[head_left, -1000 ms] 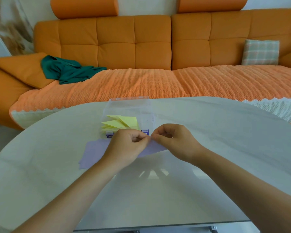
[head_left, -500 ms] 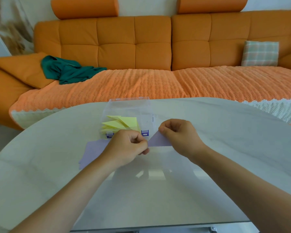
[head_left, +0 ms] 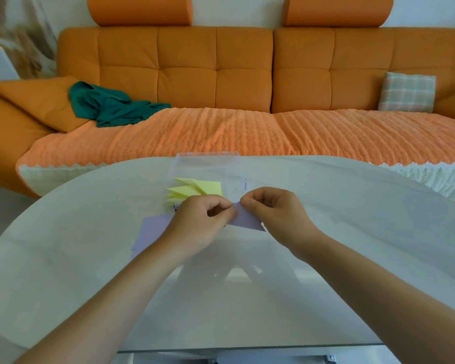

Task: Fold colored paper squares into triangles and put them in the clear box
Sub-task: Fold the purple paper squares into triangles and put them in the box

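Both hands work at the middle of the pale, glossy oval table (head_left: 352, 232), close together and nearly touching.

Left hand (head_left: 202, 223): fingers curled, pinching the left end of a small lilac paper piece (head_left: 248, 222).

Right hand (head_left: 276, 214): fingers curled, thumb and forefinger pinching the upper edge of the same lilac paper piece.

The paper spans the gap between the 2 hands, and its lower right corner comes to a point beside the right wrist. Whether it rests on the table or is held just above it cannot be told.

A flat stack of lilac paper squares (head_left: 153, 232) lies on the table under and to the left of the left hand, partly covered by the forearm.

The clear plastic box (head_left: 208, 165) stands on the table just beyond the hands, lid open. Inside, on its left side, lie several folded pale yellow paper triangles (head_left: 197, 190), overlapping.

Behind the table stands an orange upholstered sofa (head_left: 184, 69) with a ribbed orange throw over the seat. On it lie a crumpled dark green cloth (head_left: 111, 107) at left and a pastel plaid cushion (head_left: 407, 91) at right.
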A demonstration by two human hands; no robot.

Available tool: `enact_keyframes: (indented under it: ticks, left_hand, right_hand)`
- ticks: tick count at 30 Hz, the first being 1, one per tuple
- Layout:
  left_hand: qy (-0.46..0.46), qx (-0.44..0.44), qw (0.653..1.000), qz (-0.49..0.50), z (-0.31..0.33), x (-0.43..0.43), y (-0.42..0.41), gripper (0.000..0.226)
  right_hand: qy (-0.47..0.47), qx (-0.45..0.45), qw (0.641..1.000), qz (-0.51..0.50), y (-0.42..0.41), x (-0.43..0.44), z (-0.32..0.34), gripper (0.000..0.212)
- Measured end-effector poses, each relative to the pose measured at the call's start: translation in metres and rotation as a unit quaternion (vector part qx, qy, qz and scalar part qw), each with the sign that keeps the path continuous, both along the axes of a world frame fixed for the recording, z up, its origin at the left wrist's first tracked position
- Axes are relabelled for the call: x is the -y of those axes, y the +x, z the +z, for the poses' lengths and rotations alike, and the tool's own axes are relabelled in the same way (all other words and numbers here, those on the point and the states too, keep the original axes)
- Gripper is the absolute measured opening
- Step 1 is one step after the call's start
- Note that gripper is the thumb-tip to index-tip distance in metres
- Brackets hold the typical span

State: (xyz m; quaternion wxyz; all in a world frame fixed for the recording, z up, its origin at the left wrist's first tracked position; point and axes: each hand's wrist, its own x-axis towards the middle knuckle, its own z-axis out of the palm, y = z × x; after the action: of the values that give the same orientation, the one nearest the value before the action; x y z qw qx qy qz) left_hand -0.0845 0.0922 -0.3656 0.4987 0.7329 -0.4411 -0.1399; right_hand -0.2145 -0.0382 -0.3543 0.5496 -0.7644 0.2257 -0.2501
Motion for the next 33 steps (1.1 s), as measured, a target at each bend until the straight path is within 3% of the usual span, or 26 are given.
enact_keyframes:
  ticks: [4,9,13,16,19,24,33]
  left_hand:
    - [-0.04,0.008,0.999,0.029,0.006,-0.006,0.014,0.02]
    - [0.057,0.146,0.988,0.008,0.008,-0.022,0.043,0.031]
    - [0.097,0.196,0.973,0.075,0.012,-0.038,0.089,0.037]
    - [0.066,0.178,0.971,0.142,0.011,-0.045,0.113,0.031]
    - [0.058,0.182,0.969,0.155,0.006,-0.04,0.12,0.008]
    - [0.156,0.139,0.967,0.148,-0.006,-0.029,0.123,0.05]
    - [0.169,0.129,0.97,0.121,-0.011,-0.028,0.135,0.05]
  right_hand:
    - [-0.023,-0.043,0.999,0.002,0.002,-0.002,-0.002,0.014]
    - [-0.025,-0.05,0.998,-0.031,0.021,-0.002,0.004,0.018]
    - [-0.039,-0.044,0.997,-0.042,0.053,0.003,0.018,0.014]
    - [-0.044,-0.032,0.997,-0.052,0.086,0.011,0.032,0.011]
    - [-0.054,-0.039,0.996,-0.057,0.121,0.017,0.039,0.01]
    - [-0.072,-0.131,0.987,-0.055,0.169,0.03,0.03,0.008]
    - [-0.118,-0.28,0.952,-0.023,0.207,0.039,0.001,0.015]
